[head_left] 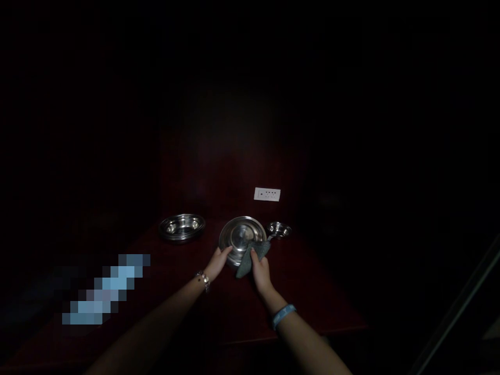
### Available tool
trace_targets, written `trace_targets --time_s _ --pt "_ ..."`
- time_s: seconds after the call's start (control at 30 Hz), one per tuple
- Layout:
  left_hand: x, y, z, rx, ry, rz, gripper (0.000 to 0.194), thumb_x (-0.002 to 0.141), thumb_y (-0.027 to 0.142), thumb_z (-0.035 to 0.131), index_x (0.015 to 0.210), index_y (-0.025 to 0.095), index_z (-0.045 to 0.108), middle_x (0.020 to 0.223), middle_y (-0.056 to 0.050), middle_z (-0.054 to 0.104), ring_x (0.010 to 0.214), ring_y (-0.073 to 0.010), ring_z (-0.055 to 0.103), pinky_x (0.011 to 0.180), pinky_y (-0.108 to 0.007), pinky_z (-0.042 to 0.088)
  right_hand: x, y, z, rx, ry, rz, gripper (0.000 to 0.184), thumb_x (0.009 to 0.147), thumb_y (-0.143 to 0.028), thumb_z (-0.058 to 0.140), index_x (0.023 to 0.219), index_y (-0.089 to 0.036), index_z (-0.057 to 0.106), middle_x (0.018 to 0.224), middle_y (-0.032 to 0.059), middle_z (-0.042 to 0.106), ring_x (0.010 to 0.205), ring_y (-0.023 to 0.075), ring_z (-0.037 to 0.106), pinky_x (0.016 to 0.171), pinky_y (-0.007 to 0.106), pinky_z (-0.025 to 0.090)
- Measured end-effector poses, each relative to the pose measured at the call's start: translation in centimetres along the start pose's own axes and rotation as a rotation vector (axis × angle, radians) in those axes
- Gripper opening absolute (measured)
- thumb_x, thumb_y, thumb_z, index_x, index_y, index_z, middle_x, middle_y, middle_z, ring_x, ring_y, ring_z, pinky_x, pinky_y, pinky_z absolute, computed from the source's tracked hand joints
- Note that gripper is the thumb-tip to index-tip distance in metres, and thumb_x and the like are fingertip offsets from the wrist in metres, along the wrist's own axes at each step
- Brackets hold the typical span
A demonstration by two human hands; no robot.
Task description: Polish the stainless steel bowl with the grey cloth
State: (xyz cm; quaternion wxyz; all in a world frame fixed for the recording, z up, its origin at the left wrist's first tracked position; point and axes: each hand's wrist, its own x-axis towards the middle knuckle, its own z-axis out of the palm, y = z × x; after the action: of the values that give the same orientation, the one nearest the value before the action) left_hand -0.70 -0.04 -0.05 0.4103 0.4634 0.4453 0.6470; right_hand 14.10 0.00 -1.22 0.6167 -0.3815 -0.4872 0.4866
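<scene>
A shiny round steel plate [244,234] is held up, tilted, in front of me. My left hand [216,264] grips its lower left edge, thumb on the face and the other fingers hidden behind. A grey-green cloth [245,263] lies over the plate's lower right part. My right hand [260,270] is closed on that cloth, its thumb pressing it against the plate. Just right of the plate sits a small steel bowl [279,229], partly hidden by the cloth's corner. Farther left is a stack of steel dishes [182,229].
The dark red table [187,317] meets a dark wall behind. A white socket panel [267,194] is on that wall. A pixelated pale blue patch [109,291] covers something at the left. Most of the surroundings are too dark to make out.
</scene>
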Motion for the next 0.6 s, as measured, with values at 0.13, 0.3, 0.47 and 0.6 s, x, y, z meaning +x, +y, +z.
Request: trace_targets --time_s 0.13,0.3,0.47,0.6 --pt "-0.3 0.4 -0.4 0.109 -0.007 0.048 0.037 0.072 0.045 0.06 0.089 0.013 0.068 0.096 -0.013 0.075 0.105 -0.0299 0.066 0.095 -0.041 0.049 -0.3 -0.4 -0.1 0.008 0.005 -0.003 0.046 0.074 -0.055 0.064 0.089 -0.012 0.073 0.089 0.0104 0.075 0.082 0.0236 0.07 0.078 0.031 0.052" --pt "-0.2 0.8 -1.5 0.262 0.01 0.118 0.035 0.077 0.043 0.055 0.086 0.012 0.068 0.089 -0.013 0.075 0.093 -0.0277 0.069 0.088 -0.038 0.051 -0.4 -0.6 -0.3 -0.02 0.043 -0.003 0.047 0.072 -0.055 0.065 0.089 -0.011 0.072 0.094 0.0121 0.075 0.087 0.0246 0.069 0.078 0.031 0.052" --pt "-0.1 1.1 -2.2 0.358 -0.057 0.151 0.045 0.086 0.05 0.049 0.101 0.013 0.069 0.102 -0.013 0.075 0.106 -0.0288 0.066 0.098 -0.039 0.047 -0.3 -0.2 -0.6 -0.031 0.062 -0.006 0.049 0.071 -0.056 0.066 0.09 -0.011 0.072 0.095 0.0127 0.075 0.087 0.0249 0.07 0.076 0.03 0.053" --pt "-0.7 1.6 -1.5 0.258 -0.141 0.191 0.055 0.089 0.051 0.047 0.129 0.014 0.055 0.129 -0.012 0.064 0.125 -0.0265 0.056 0.109 -0.037 0.039 0.0 0.1 -1.1 0.019 0.102 0.004 0.049 0.072 -0.053 0.065 0.096 -0.01 0.072 0.098 0.0131 0.075 0.089 0.0253 0.07 0.08 0.031 0.053"
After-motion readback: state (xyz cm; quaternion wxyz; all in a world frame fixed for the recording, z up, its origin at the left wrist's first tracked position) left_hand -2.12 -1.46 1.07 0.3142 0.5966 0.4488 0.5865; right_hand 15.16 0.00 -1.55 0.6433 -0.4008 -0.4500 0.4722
